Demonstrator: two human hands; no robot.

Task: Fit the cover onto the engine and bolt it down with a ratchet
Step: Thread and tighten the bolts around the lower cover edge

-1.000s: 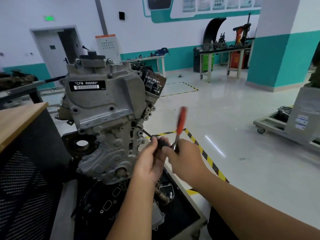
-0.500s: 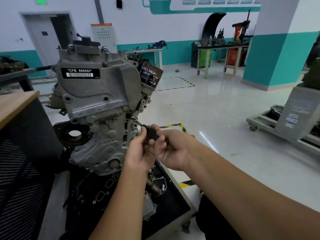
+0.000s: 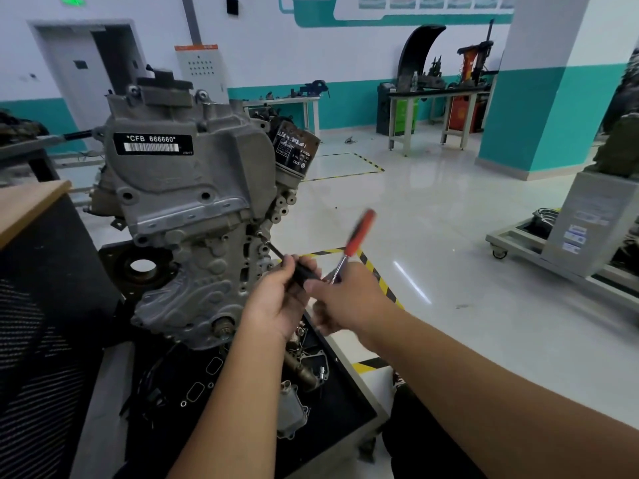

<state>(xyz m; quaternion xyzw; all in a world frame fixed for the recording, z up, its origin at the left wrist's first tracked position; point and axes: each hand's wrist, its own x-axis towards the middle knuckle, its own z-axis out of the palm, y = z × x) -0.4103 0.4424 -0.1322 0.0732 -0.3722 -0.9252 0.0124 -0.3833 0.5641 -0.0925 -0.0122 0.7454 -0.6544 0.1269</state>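
Note:
The grey cast engine (image 3: 193, 219) stands upright on a stand, its cover bearing a black "CFB 666660" label. A ratchet with a red handle (image 3: 359, 233) has its bit extension (image 3: 273, 248) set on a bolt at the cover's right edge. My left hand (image 3: 280, 299) holds the black head end of the ratchet just right of the cover. My right hand (image 3: 349, 299) grips the ratchet's shaft low down, and the red handle sticks up and to the right, blurred.
A black tray (image 3: 345, 409) under the engine holds gaskets and small metal parts. A dark mesh cabinet with a wooden top (image 3: 31, 202) stands at the left. Workbenches (image 3: 435, 95) line the far wall, a teal pillar (image 3: 539, 98) and a wheeled cart (image 3: 518, 243) stand right.
The red handle, swung down out of sight half a second ago, is up and to the right again. My left hand stayed on the ratchet head.

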